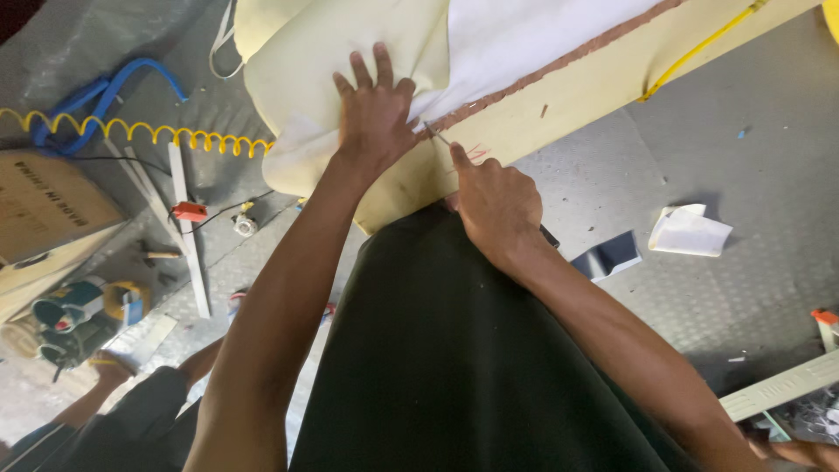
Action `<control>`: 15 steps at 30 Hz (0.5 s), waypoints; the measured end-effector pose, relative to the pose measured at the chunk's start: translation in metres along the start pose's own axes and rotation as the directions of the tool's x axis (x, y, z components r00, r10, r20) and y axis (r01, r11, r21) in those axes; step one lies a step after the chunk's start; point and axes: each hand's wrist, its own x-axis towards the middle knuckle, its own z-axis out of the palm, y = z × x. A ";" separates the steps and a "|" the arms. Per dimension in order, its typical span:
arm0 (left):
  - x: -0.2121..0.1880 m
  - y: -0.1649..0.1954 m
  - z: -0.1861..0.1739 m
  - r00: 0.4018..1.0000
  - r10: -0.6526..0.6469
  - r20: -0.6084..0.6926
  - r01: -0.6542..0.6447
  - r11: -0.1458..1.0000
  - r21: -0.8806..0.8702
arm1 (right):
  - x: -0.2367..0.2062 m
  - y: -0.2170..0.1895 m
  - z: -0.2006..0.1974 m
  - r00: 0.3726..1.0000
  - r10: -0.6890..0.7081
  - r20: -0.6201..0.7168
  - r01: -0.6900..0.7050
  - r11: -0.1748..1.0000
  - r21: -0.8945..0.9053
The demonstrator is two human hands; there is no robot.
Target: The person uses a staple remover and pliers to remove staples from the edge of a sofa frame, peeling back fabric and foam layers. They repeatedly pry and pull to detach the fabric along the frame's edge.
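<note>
Here, a left hand lies spread flat on soft cream fabric at 12 o'clock, while the right hand, closed in a fist, grips a thin metal tool against the pale yellow frame beside a rough brown strip. With fingertips so near the point, a slip could nick skin or tear the cloth.

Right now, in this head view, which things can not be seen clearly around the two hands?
- Thin tool in the right hand: the fist hides its handle, so its kind is unclear.
- Cream sheet under the flat left hand: cut off by the top edge.
- Dark object behind the right wrist: mostly hidden.
- Another person's hand, lower left: blurred and small.
</note>
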 end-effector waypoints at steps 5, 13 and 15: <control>-0.001 0.001 0.002 0.998 -0.016 0.066 0.014 0.999 0.037 | 0.002 0.018 0.026 0.999 -0.021 -0.035 0.024 0.994 0.107; -0.009 0.000 0.017 0.999 -0.006 0.041 0.002 0.994 0.105 | -0.001 0.050 0.042 0.994 -0.076 -0.078 0.095 0.955 0.282; -0.010 -0.001 0.017 0.999 -0.027 0.040 0.022 0.993 0.120 | 0.002 0.048 0.042 0.965 -0.179 -0.192 0.212 0.963 0.169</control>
